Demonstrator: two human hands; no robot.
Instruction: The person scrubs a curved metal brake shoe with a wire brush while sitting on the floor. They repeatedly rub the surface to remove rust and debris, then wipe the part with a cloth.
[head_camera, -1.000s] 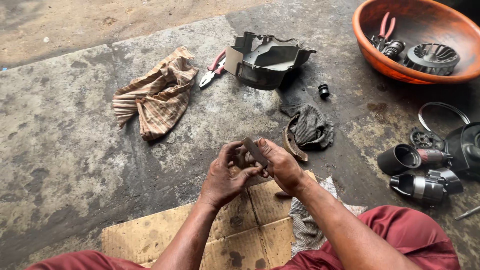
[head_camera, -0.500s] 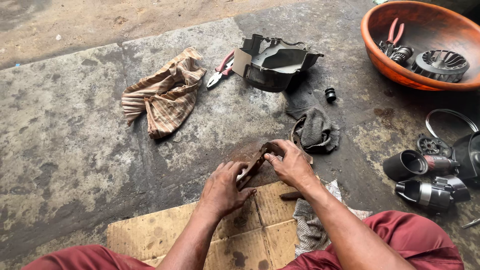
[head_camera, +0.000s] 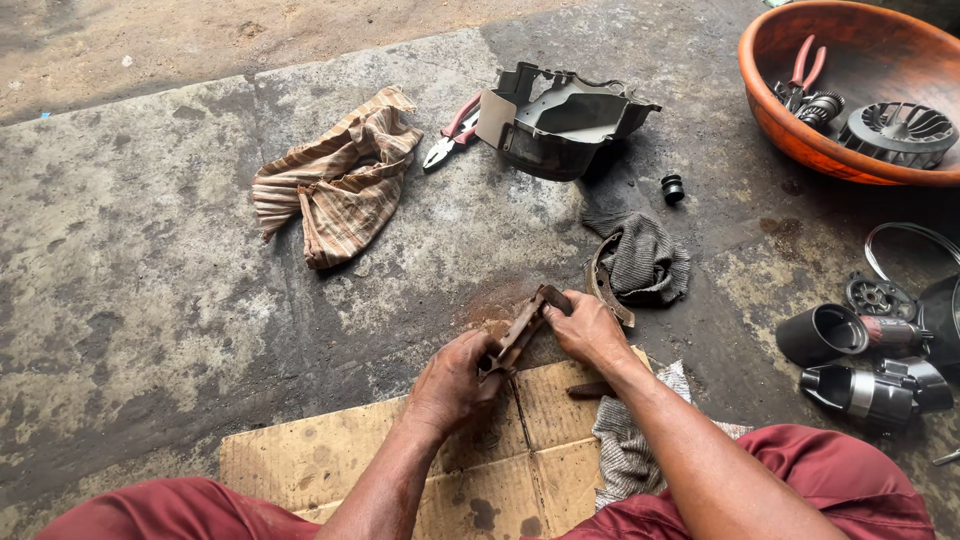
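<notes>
Left hand (head_camera: 455, 385): closed around the lower end of a brake shoe (head_camera: 520, 328), fingers curled over it, knuckles up, over the top edge of the cardboard.
Right hand (head_camera: 588, 328): gripping the upper end of the same brake shoe, thumb and fingertips pinched on it.
Brake shoe: rusty brown, curved, held slantwise between both hands, low end at the left hand, high end at the right; it sits just above the concrete floor (head_camera: 150, 270) where the cardboard ends.
Floor under it: a patch of rust-coloured dust (head_camera: 495, 305) just beyond the hands.
Cardboard (head_camera: 310, 460): flattened, stained sheet under the forearms, between the knees (red trousers at both lower corners).
Second brake shoe (head_camera: 604, 285): lying on the floor just beyond the right hand, partly under a grey rag (head_camera: 648, 258).
Grey cloth (head_camera: 625, 440): crumpled under the right forearm, beside the cardboard.
Striped cloth (head_camera: 340, 180): bunched, well apart, upper left.
Pliers (head_camera: 452, 135): red handles, lying between the striped cloth and a dark plastic housing (head_camera: 560, 120).
Small black cap (head_camera: 673, 188): on the floor right of the housing.
Orange bowl (head_camera: 775, 110): top right, holding a second pair of red pliers (head_camera: 803, 65) and a finned metal wheel (head_camera: 902, 130).
Right edge: dark cylindrical motor parts (head_camera: 850, 360), a gear and a wire ring, near one another.
</notes>
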